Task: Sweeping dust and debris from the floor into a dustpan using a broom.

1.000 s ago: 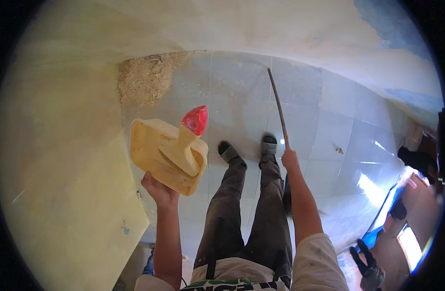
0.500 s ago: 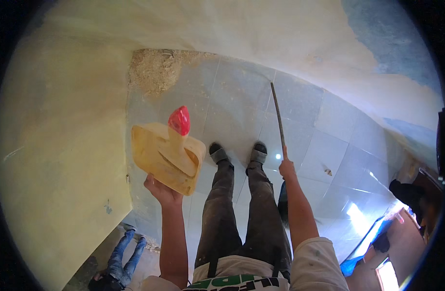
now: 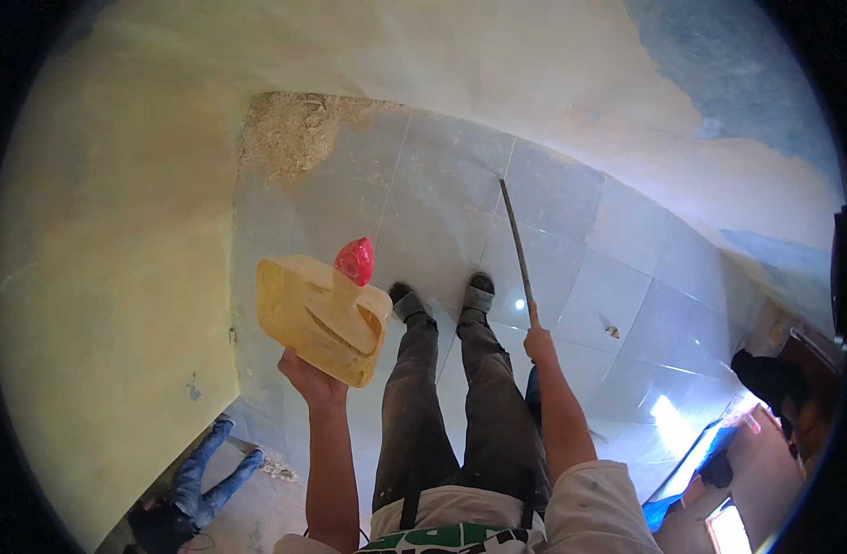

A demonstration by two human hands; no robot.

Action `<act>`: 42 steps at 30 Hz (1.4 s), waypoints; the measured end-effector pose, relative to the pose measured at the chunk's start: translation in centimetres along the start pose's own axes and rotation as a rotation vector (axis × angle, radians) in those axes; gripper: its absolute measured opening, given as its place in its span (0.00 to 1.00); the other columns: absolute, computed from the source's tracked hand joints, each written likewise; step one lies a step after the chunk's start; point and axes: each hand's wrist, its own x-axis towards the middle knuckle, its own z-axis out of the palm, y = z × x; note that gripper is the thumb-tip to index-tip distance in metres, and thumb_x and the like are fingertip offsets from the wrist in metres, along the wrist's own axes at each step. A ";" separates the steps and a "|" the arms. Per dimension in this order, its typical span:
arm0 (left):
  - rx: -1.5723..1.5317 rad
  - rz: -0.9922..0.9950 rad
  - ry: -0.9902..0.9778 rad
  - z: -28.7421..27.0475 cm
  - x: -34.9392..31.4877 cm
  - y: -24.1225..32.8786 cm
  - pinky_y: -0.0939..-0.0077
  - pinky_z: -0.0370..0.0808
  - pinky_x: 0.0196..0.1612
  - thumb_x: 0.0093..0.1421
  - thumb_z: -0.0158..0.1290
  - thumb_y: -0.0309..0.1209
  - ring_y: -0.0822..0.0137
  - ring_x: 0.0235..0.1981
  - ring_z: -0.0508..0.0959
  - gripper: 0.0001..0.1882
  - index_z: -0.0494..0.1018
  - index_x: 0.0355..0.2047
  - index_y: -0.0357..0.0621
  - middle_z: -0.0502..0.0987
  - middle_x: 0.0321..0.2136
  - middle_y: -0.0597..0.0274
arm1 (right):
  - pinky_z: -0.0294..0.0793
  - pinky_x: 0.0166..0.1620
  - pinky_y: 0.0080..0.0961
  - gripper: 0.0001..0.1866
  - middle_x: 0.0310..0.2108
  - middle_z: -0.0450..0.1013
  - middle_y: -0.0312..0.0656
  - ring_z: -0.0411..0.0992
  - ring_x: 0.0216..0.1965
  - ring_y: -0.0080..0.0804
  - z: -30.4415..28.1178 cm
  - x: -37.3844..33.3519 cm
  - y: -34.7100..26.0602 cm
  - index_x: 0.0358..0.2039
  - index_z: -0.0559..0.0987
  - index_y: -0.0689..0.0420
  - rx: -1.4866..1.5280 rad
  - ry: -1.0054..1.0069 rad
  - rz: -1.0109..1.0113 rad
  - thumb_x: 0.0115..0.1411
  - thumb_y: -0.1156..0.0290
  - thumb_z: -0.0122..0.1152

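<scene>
My left hand [image 3: 314, 377] grips the near edge of a yellow plastic jerrycan [image 3: 299, 295], cut open like a scoop. A red wrapping or cap [image 3: 355, 261] covers its spout at the far side, and no contents are visible in it. Some of my left fingers are hidden behind the plastic. My right hand [image 3: 540, 345] is closed round a long thin broom handle [image 3: 516, 235] that slants away over the floor. Behind my right forearm shows a dark bluish part [image 3: 533, 392] with a few bristles, mostly hidden.
Debris [image 3: 289, 138] lies heaped in the far left corner between the yellowish wall [image 3: 119, 258] and the patchy far wall [image 3: 534, 74]. A small brown scrap [image 3: 612, 331] sits on the grey tiles [image 3: 626, 231]. Another person in jeans [image 3: 200, 475] is at lower left. Dark items [image 3: 769, 379] stand at right.
The jerrycan has dropped slightly in the picture and tilted a little. The broom handle's tip has shifted left and nearer. The other person's legs have spread apart and moved left.
</scene>
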 end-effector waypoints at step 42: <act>-0.066 0.002 -0.014 -2.6 0.0 -0.7 0.62 0.71 0.50 0.51 0.51 0.45 0.57 0.49 0.69 0.34 0.57 0.54 0.38 0.67 0.49 0.54 | 0.71 0.39 0.49 0.42 0.30 0.72 0.64 0.73 0.31 0.56 -4.2 6.6 -7.8 0.62 0.37 0.28 -0.234 0.022 -0.087 0.54 0.76 0.42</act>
